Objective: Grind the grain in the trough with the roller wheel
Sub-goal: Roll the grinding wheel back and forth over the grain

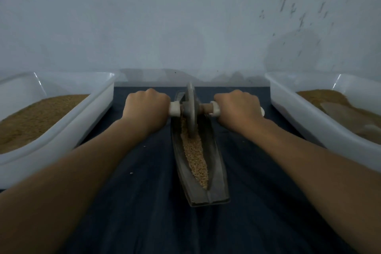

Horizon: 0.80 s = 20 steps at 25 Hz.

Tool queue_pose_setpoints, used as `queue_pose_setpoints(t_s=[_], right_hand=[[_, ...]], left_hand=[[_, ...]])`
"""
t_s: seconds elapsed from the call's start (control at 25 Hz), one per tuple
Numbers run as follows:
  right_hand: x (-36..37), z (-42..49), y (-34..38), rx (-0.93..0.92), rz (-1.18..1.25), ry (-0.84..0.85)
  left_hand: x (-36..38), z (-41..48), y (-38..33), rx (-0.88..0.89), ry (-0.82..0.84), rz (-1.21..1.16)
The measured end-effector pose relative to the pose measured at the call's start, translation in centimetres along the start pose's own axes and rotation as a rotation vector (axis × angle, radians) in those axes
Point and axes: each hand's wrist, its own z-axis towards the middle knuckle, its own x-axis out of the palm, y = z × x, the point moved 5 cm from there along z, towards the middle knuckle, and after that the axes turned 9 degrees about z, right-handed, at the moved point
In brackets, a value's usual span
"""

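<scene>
A long dark boat-shaped trough [216, 173] lies on a dark cloth, running away from me. Tan grain [195, 159] fills its groove. The grey roller wheel [191, 109] stands upright in the groove near the trough's far end, on a crosswise axle with pale handles. My left hand [145, 107] grips the left handle [174, 108]. My right hand [239, 108] grips the right handle [214, 108], whose tip shows past my knuckles. Both arms are stretched forward.
A white tub [61, 130] with brown grain stands at the left. Another white tub [305, 121] at the right holds brown meal with a pale scoop-like shape. A pale wall rises just behind the trough. A few loose grains lie on the dark cloth [144, 202].
</scene>
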Motion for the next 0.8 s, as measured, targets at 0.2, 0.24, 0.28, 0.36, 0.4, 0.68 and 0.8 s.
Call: queue_pose_setpoints(t_s=[0.2, 0.24, 0.28, 0.36, 0.4, 0.68, 0.8], right_hand=[[-1.6, -8.3, -0.9, -0.226, -0.027, -0.258], [-1.7, -8.7, -1.2, -0.229, -0.024, -0.269], [-1.5, -8.3, -1.2, -0.207, -0.043, -0.252], [-0.7, -5.5, -0.4, -0.129, -0.1, -0.222], [-0.2, -3.4, -0.2, -0.08, -0.048, -0.173], [0.7, -2.8, -0.9, -0.092, 0.034, -0.077], [-1.5, -7.6, -0.7, -0.27, -0.009, -0.274]], left_hand=[[-2.3, -7.7, -0.1, 0.185, -0.29, -0.037], [-2.5, -7.5, 0.1, 0.19, -0.309, -0.044], [-2.1, -6.9, 0.1, 0.17, -0.277, -0.028], [-0.7, -5.3, -0.2, 0.063, -0.143, 0.074], [-0.3, -3.5, -0.4, 0.019, -0.14, 0.082], [-1.2, -1.6, -0.6, 0.091, -0.067, 0.069], [-2.0, -7.7, 0.1, 0.184, -0.224, -0.017]])
